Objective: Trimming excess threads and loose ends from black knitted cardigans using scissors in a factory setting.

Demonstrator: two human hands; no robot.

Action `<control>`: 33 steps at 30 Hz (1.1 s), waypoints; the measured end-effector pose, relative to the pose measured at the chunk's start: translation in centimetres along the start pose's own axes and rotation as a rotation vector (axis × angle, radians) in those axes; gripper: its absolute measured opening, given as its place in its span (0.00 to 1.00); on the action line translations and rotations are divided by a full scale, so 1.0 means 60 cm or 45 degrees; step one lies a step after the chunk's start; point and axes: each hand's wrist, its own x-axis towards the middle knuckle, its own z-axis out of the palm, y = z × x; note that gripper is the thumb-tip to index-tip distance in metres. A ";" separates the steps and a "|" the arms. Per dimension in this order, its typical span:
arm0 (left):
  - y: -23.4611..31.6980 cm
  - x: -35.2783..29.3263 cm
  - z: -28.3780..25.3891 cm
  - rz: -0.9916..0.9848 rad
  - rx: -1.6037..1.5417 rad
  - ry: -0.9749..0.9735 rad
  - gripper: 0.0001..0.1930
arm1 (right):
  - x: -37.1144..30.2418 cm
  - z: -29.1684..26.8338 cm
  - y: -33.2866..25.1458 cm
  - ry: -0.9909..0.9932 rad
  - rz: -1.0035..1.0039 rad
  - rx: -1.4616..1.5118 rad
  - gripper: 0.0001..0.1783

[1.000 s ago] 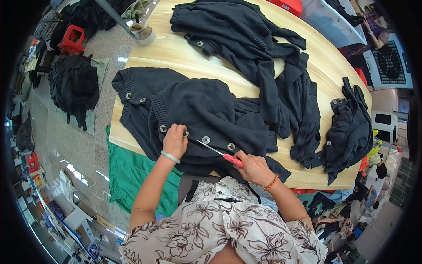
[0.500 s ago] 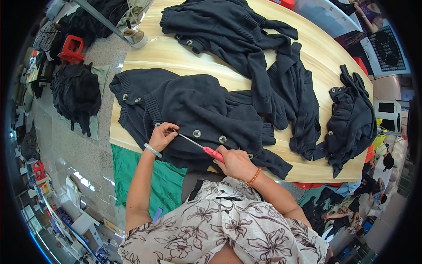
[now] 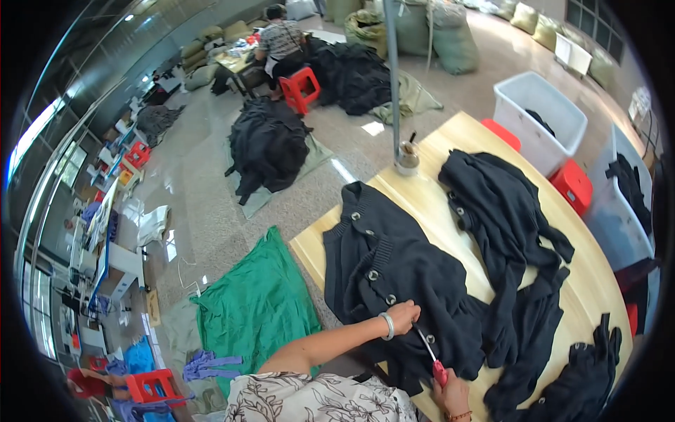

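A dark knitted cardigan (image 3: 422, 274) with light round buttons is spread on the wooden table in front of me. My left hand (image 3: 403, 317), a pale bangle at its wrist, is closed over the button edge; anything between its fingers is too small to make out. In my right hand (image 3: 452, 394) I grip a screwdriver-like tool (image 3: 439, 371) with a red handle and a thin metal shaft. Its shaft slants across the cardigan, the tip close to my left fingers. Just what the tip touches is hidden.
More dark cardigans (image 3: 503, 211) lie across the wooden table (image 3: 450, 141). A small jar (image 3: 408, 160) stands at its far corner beside a metal pole (image 3: 394, 77). Green cloth (image 3: 260, 302) covers floor at left. White bins (image 3: 541, 119) and red stools (image 3: 573, 186) flank the table.
The view has swung left and up, showing more of the room and a seated person. Both hands stay at the cardigan's button edge, the tool still in my right hand.
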 end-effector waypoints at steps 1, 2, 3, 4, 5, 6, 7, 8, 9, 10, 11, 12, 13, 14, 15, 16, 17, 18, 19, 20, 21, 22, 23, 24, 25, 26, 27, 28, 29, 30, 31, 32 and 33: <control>-0.007 -0.008 -0.001 0.008 -0.051 0.002 0.09 | 0.000 -0.005 -0.009 -0.086 -0.055 0.015 0.17; -0.016 -0.014 -0.002 0.019 -0.103 -0.001 0.09 | 0.004 -0.012 -0.021 -0.023 -0.052 -0.113 0.17; -0.028 -0.018 -0.007 0.145 -0.095 0.078 0.06 | 0.013 -0.015 -0.030 -0.016 -0.079 -0.112 0.17; -0.033 -0.020 -0.011 0.142 -0.086 0.100 0.06 | 0.023 -0.020 -0.035 -0.015 -0.087 -0.086 0.17; -0.039 -0.025 -0.016 0.172 -0.211 0.080 0.05 | 0.030 -0.022 -0.041 -0.015 -0.097 -0.057 0.18; -0.046 -0.031 -0.023 0.201 -0.333 0.059 0.04 | 0.035 -0.020 -0.047 -0.010 -0.122 -0.059 0.18; -0.044 -0.029 -0.016 0.218 -0.370 0.077 0.05 | 0.033 -0.024 -0.050 0.007 -0.127 -0.037 0.17; -0.043 -0.028 -0.011 0.219 -0.373 0.091 0.05 | 0.030 -0.027 -0.054 0.024 -0.134 -0.013 0.17; -0.043 -0.028 -0.007 0.199 -0.442 0.108 0.06 | 0.026 -0.029 -0.057 0.023 -0.142 -0.021 0.17; -0.041 -0.029 -0.002 0.179 -0.510 0.122 0.06 | 0.018 -0.031 -0.057 -0.010 -0.153 0.031 0.15; -0.038 -0.031 0.007 0.179 -0.511 0.126 0.06 | 0.011 -0.033 -0.056 -0.043 -0.159 0.086 0.14; -0.031 -0.047 0.014 0.176 -0.202 0.294 0.06 | 0.010 -0.032 -0.049 -0.065 -0.187 0.080 0.14; -0.011 -0.046 0.027 0.209 0.094 0.416 0.06 | -0.003 -0.034 -0.040 -0.052 -0.128 0.097 0.12; 0.031 -0.053 0.023 0.297 0.210 0.530 0.07 | -0.015 -0.034 -0.029 -0.044 -0.059 0.114 0.11; 0.061 -0.048 0.028 0.362 0.191 0.560 0.07 | -0.024 -0.023 -0.001 0.067 -0.059 0.127 0.13; 0.081 -0.056 0.031 0.399 0.172 0.609 0.07 | -0.029 -0.009 0.026 0.158 -0.081 0.127 0.15; 0.077 -0.056 0.043 0.395 0.115 0.547 0.06 | -0.026 -0.001 0.045 0.171 -0.183 0.024 0.13; 0.094 -0.047 0.036 0.321 0.159 0.251 0.06 | -0.032 -0.010 0.038 0.169 -0.123 0.050 0.12; 0.111 -0.045 0.031 0.155 0.228 0.145 0.07 | -0.039 -0.016 0.041 0.130 -0.045 0.071 0.12; 0.108 -0.046 0.036 0.186 0.266 0.282 0.07 | -0.044 -0.036 0.025 0.114 -0.033 0.069 0.12; 0.105 -0.051 0.041 0.063 0.267 0.280 0.09 | -0.044 -0.035 0.037 0.041 -0.027 0.082 0.14; 0.091 -0.052 0.046 0.138 0.230 0.289 0.09 | -0.042 -0.024 0.059 0.097 -0.109 0.052 0.14; 0.089 -0.055 0.047 0.181 0.051 0.334 0.10 | -0.045 -0.035 0.052 0.034 -0.039 0.016 0.14; 0.090 -0.057 0.048 0.131 -0.058 0.233 0.11 | -0.049 -0.032 0.056 0.015 -0.029 0.009 0.14; 0.095 -0.053 0.048 0.093 -0.128 0.182 0.13 | -0.056 -0.030 0.059 0.024 -0.012 0.033 0.13; 0.096 -0.047 0.049 0.066 -0.140 0.168 0.13 | -0.061 -0.024 0.059 0.033 -0.017 0.064 0.13; 0.102 -0.042 0.053 0.001 -0.161 0.141 0.14 | -0.068 -0.022 0.059 0.029 0.018 0.052 0.12; 0.107 -0.040 0.055 -0.077 -0.175 0.131 0.14 | -0.073 -0.019 0.060 0.032 0.048 0.062 0.12; 0.098 -0.036 0.065 0.004 -0.089 0.169 0.15 | -0.078 -0.016 0.062 0.031 0.043 0.069 0.12; 0.091 -0.031 0.074 0.084 -0.001 0.211 0.15 | -0.081 -0.014 0.065 0.029 0.033 0.076 0.12; 0.098 -0.029 0.075 0.032 0.100 0.129 0.14 | -0.085 -0.012 0.067 0.034 0.026 0.081 0.12; 0.098 -0.028 0.077 0.026 0.164 0.101 0.13 | -0.090 -0.014 0.069 0.009 0.049 0.087 0.12; 0.097 -0.026 0.078 0.020 0.228 0.073 0.12 | -0.093 -0.020 0.068 -0.016 0.070 0.094 0.13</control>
